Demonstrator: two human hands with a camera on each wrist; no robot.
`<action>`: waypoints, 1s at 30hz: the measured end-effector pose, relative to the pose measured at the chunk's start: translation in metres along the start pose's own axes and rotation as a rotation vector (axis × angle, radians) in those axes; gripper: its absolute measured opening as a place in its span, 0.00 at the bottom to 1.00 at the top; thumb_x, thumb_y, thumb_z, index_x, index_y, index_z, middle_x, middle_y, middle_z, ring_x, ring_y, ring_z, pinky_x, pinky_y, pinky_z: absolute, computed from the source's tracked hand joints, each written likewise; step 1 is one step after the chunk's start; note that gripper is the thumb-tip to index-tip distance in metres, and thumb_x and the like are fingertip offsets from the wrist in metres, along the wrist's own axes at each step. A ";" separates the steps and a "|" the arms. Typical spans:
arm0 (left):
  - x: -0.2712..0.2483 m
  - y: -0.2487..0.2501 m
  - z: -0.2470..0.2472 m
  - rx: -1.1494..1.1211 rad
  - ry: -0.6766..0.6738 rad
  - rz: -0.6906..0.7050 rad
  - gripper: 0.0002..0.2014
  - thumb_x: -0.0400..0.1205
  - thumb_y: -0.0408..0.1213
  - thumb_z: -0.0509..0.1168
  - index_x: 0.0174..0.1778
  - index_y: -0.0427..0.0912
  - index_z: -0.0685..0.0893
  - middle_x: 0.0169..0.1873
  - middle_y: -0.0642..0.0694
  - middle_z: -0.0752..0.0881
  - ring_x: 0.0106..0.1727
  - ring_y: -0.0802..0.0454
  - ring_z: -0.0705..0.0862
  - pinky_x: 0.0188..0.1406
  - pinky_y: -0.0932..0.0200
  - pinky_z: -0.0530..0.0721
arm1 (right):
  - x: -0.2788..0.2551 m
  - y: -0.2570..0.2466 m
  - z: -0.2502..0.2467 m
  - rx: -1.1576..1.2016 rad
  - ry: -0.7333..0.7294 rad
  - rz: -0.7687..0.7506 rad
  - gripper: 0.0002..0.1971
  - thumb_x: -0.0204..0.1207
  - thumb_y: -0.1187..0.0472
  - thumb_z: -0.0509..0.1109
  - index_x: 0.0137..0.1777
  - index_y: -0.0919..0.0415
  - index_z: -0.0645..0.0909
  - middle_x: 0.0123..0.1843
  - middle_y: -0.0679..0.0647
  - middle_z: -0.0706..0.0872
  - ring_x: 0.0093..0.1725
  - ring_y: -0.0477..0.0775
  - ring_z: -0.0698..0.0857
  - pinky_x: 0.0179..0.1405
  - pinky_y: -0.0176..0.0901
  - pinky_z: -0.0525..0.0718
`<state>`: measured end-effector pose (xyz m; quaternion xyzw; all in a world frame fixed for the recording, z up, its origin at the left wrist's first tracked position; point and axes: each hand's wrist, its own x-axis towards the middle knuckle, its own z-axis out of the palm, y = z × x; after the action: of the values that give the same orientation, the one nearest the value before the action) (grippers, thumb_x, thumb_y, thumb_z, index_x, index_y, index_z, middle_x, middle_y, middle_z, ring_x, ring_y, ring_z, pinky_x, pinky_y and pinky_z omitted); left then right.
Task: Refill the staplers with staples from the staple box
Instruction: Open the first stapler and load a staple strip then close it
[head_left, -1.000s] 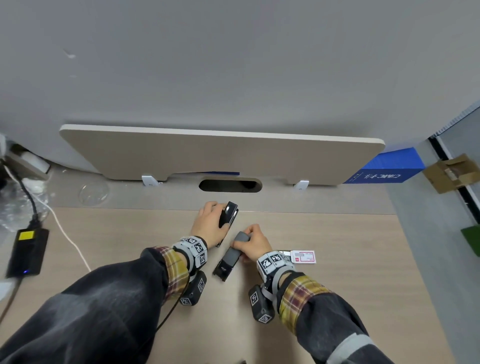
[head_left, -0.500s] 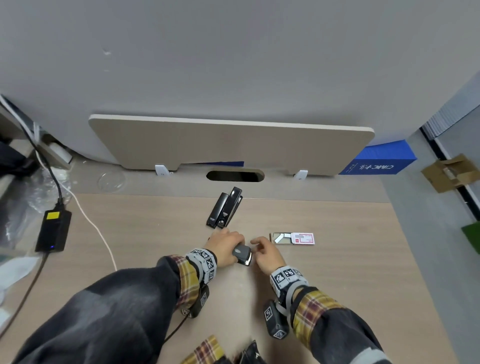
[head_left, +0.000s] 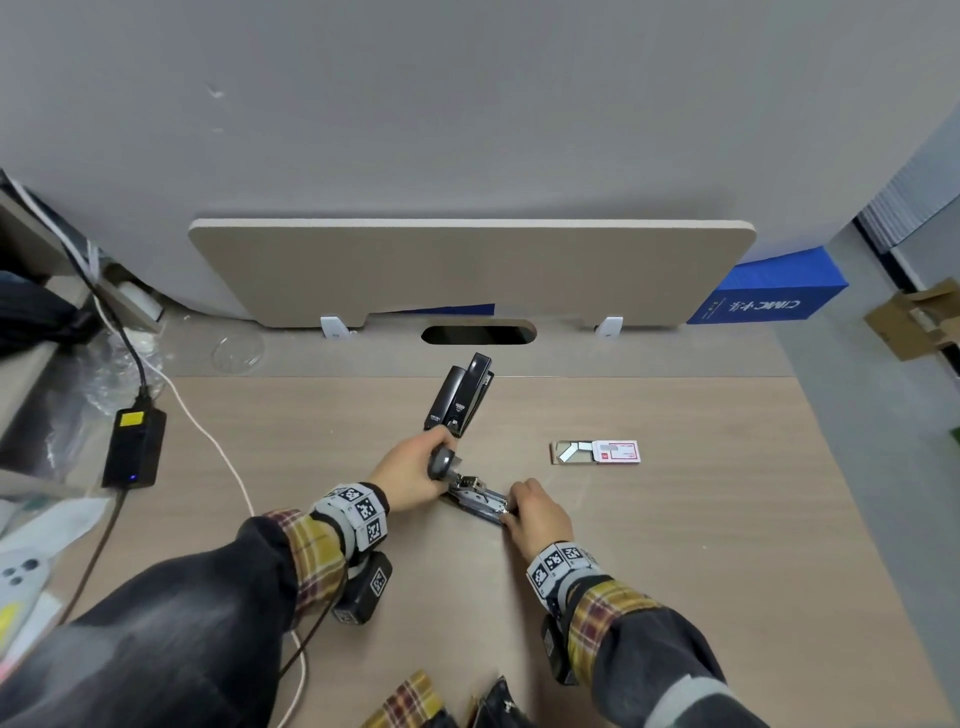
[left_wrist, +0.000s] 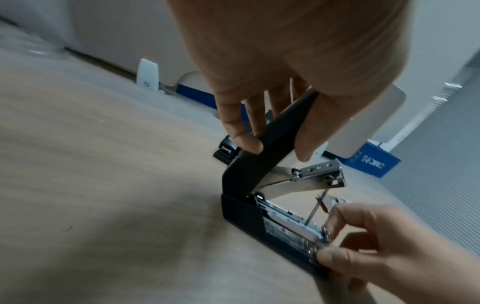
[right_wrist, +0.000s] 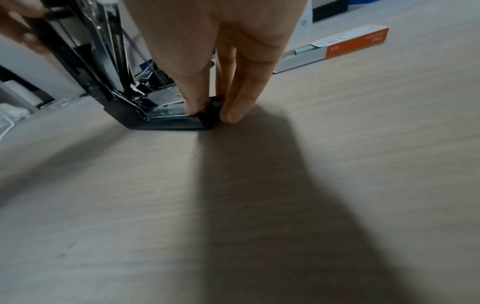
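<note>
Looking down from the head view, we see our left hand (head_left: 410, 475) gripping the raised black lid of an open stapler (head_left: 475, 499) that lies on the wooden desk (head_left: 675, 571), near the middle. Our right hand (head_left: 537, 512) pinches the near-right end of its base. Beyond them, two closed black staplers (head_left: 460, 397) lie side by side, touching. To the right, well apart from our hands, the staple box (head_left: 597, 452) lies with its tray slid partly out. A black power adapter (head_left: 134, 447) sits at the far left.

In the left wrist view, our left fingers (left_wrist: 241, 133) and thumb curl round the tilted lid of the open stapler (left_wrist: 249, 174), and the metal staple channel lies exposed on the base. Our right fingers (left_wrist: 345, 218) pinch the front of the channel.

In the right wrist view, our right fingertips (right_wrist: 197, 102) close narrowly on the black front tip of the open stapler (right_wrist: 161, 121), which rests flat on the desk. The staple box (right_wrist: 348, 43) lies farther off to the right.
</note>
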<state>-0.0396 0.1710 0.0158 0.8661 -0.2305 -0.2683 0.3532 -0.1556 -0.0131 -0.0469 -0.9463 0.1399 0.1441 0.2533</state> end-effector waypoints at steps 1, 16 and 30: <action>0.000 -0.001 -0.002 -0.013 0.007 -0.014 0.16 0.68 0.27 0.71 0.46 0.47 0.76 0.40 0.57 0.85 0.42 0.58 0.85 0.46 0.62 0.82 | 0.001 -0.001 0.000 -0.014 0.000 0.003 0.05 0.80 0.56 0.65 0.49 0.58 0.76 0.51 0.54 0.80 0.46 0.61 0.84 0.39 0.45 0.75; -0.016 -0.013 -0.007 -0.261 0.070 -0.072 0.21 0.65 0.29 0.78 0.45 0.55 0.79 0.44 0.50 0.88 0.50 0.53 0.86 0.55 0.57 0.82 | 0.006 -0.010 -0.002 -0.252 -0.017 -0.097 0.12 0.83 0.52 0.61 0.58 0.58 0.77 0.57 0.56 0.81 0.57 0.62 0.78 0.45 0.50 0.78; -0.032 -0.070 -0.038 -0.066 0.210 -0.272 0.17 0.64 0.34 0.79 0.40 0.56 0.80 0.44 0.47 0.87 0.48 0.44 0.85 0.51 0.53 0.81 | 0.011 -0.012 -0.001 -0.377 -0.018 -0.119 0.07 0.82 0.57 0.62 0.54 0.58 0.78 0.53 0.55 0.85 0.54 0.61 0.81 0.38 0.47 0.72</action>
<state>-0.0245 0.2532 -0.0025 0.9005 -0.0642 -0.2292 0.3639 -0.1417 -0.0059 -0.0446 -0.9823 0.0518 0.1608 0.0807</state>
